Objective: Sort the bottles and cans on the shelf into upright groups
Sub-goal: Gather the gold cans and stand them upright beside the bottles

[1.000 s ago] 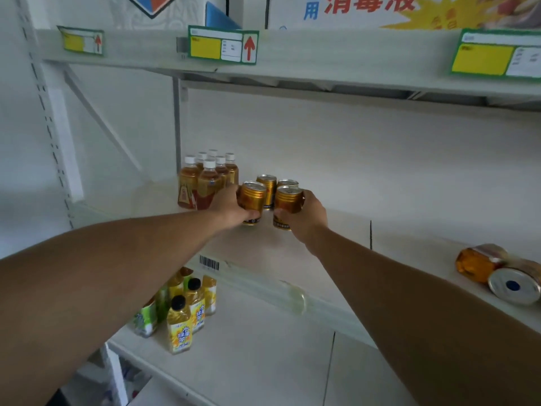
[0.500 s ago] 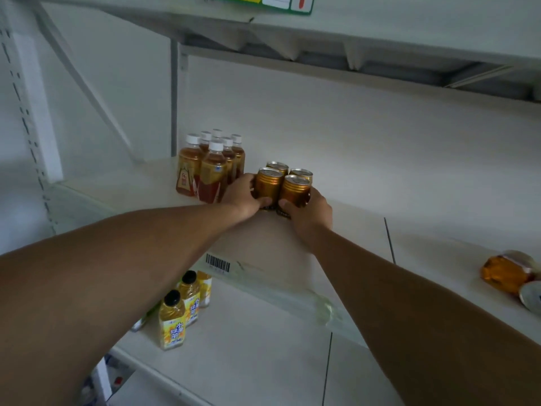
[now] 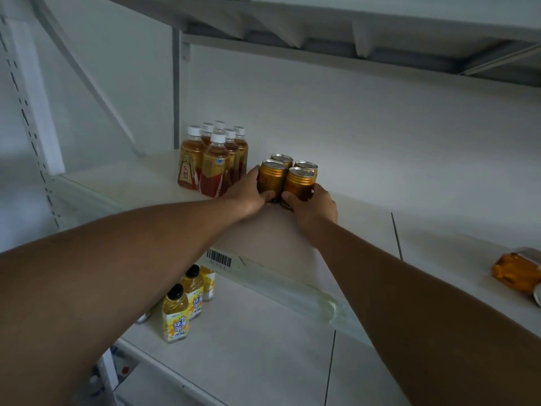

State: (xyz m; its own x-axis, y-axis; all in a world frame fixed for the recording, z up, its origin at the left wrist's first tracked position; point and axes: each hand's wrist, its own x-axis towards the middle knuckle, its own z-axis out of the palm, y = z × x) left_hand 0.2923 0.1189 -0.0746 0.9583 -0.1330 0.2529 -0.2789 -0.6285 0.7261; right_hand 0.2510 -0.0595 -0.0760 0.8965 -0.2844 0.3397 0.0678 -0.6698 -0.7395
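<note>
Both hands, left hand (image 3: 248, 194) & right hand (image 3: 314, 205), each grip a front can (image 3: 272, 178) low on its sides; rigid, smooth metal, likely slippery, probably full.

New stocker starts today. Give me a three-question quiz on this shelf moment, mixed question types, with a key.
1. True or false: the gold cans stand upright.
2. How many gold cans are in the cluster? A) two B) four C) six
3. Fill in: the left hand and right hand each grip a front ____.

Key: 1 true. 2 B. 3 can. The brown bottles stand just left of the cluster.
</note>
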